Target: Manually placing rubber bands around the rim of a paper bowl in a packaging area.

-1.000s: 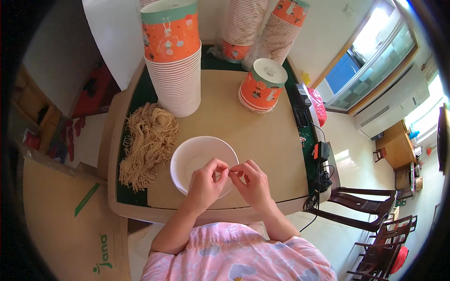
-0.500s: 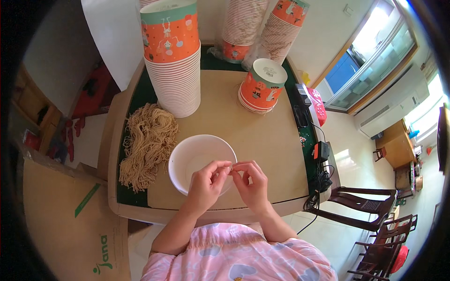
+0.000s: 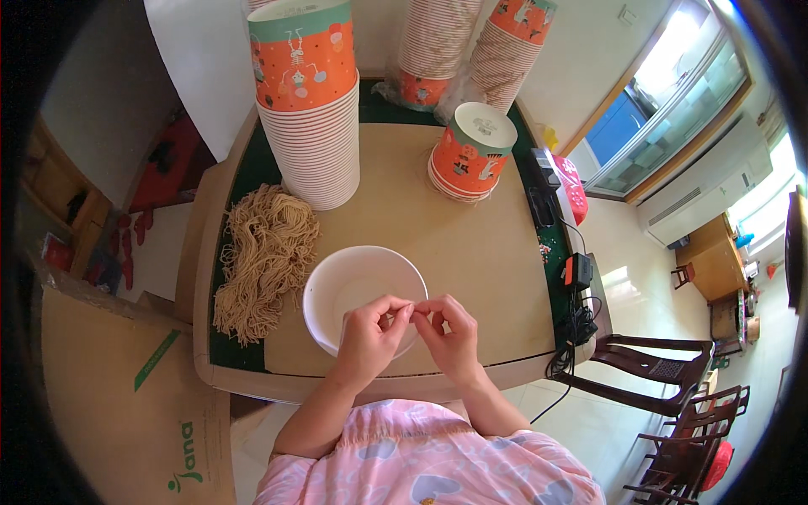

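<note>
Over the near right rim of a white paper bucket [image 3: 323,293], my two hands meet at the fingertips. My left hand [image 3: 372,333] pinches with thumb and forefinger, and my right hand [image 3: 449,333] does the same beside it. Whatever lies between the fingertips is too small to make out. The bucket's open mouth faces up, tilted a little toward me. Left of it lies a loose bundle of beige twine [image 3: 266,261]. A tall stack of upside-down orange and green paper buckets [image 3: 313,151] rises behind the twine. A short upturned stack [image 3: 473,160] stands farther right.
More bucket stacks [image 3: 439,38] in clear plastic stand at the table's far edge. Along the right edge run a power strip [image 3: 543,194] and black cables [image 3: 576,324]. A cardboard box [image 3: 126,396] stands at lower left, a dark wooden chair [image 3: 648,366] at right.
My fingertips have drawn slightly closer together, still pinching over the rim. The white bucket has shifted slightly toward me. The other stacks and the twine have stayed put.
</note>
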A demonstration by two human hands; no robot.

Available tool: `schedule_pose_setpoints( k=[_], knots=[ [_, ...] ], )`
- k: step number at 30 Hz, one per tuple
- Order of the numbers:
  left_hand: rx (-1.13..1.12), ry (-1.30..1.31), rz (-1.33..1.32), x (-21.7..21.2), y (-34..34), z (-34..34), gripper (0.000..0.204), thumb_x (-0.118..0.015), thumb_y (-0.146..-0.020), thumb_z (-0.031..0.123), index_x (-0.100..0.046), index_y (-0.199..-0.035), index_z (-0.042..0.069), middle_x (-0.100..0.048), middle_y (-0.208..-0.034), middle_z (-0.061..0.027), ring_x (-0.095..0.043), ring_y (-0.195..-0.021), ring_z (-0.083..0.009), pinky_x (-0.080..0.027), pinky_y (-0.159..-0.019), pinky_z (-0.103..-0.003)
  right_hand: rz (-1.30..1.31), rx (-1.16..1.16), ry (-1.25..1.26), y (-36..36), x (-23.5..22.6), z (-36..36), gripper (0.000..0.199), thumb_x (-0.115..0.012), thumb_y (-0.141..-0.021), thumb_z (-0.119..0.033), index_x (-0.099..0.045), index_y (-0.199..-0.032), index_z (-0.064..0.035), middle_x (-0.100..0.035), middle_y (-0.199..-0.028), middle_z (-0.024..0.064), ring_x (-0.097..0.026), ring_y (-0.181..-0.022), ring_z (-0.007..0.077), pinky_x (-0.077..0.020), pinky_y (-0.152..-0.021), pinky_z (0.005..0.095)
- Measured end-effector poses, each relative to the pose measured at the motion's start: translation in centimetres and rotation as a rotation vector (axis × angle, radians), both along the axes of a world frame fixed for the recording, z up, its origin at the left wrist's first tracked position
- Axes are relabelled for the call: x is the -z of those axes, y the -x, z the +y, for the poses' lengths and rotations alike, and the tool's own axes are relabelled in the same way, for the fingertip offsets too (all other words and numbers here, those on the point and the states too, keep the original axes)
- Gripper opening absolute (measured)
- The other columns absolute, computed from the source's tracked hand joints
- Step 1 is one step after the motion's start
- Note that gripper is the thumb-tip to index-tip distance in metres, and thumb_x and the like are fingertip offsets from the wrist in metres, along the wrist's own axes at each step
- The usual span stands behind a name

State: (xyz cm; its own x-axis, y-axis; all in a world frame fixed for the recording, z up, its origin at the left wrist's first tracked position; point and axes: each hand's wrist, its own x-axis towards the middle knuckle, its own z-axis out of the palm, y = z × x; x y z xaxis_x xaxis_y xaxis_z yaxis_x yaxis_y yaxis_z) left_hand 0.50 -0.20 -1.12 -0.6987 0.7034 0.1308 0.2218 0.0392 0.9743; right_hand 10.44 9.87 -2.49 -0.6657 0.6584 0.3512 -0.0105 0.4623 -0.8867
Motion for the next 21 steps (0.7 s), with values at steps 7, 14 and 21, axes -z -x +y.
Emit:
schedule_pose_setpoints(
  k=[7, 14, 21],
  knots=[
    [-0.006, -0.042, 0.036, 0.36, -0.04, 0.17, 0.009, -0.056, -0.091, 0.007, -0.059, -0.089, -0.001, -0.065, -0.071, -0.0087, -0.058, -0.057, -0.0105, -0.044, -0.052, -0.026, 0.001, -0.007, -0.027, -0.02, -0.44, -0.2, 0.01, -0.068, -0.078, 0.005, -0.065, -0.085, -0.0018, -0.06, -0.073, 0.0033, -0.048, -0.056, 0.0069, -0.0377, -0.049, 0.0205],
    [0.003, 0.024, 0.084, -0.2, -0.26, 0.34, 0.009, -0.051, -0.094, 0.009, -0.052, -0.091, 0.0, -0.065, -0.077, -0.0137, -0.065, -0.066, -0.0245, -0.049, -0.059, -0.032, 0.033, -0.014, -0.034, -0.23, -0.34, -0.3, 0.009, -0.066, -0.081, 0.005, -0.065, -0.087, -0.0008, -0.057, -0.073, 0.0044, -0.052, -0.059, 0.0096, -0.0401, -0.052, 0.0223],
    [-0.014, 0.031, 0.111, -0.45, -0.41, 0.46, 0.009, -0.051, -0.094, 0.009, -0.051, -0.09, 0.001, -0.065, -0.078, -0.0144, -0.066, -0.069, -0.0283, -0.05, -0.061, -0.035, 0.038, -0.028, -0.102, -0.41, -0.18, -0.1, 0.01, -0.063, -0.082, 0.007, -0.064, -0.089, -0.001, -0.057, -0.074, 0.0042, -0.056, -0.063, 0.0104, -0.0402, -0.053, 0.0221]
  ],
)
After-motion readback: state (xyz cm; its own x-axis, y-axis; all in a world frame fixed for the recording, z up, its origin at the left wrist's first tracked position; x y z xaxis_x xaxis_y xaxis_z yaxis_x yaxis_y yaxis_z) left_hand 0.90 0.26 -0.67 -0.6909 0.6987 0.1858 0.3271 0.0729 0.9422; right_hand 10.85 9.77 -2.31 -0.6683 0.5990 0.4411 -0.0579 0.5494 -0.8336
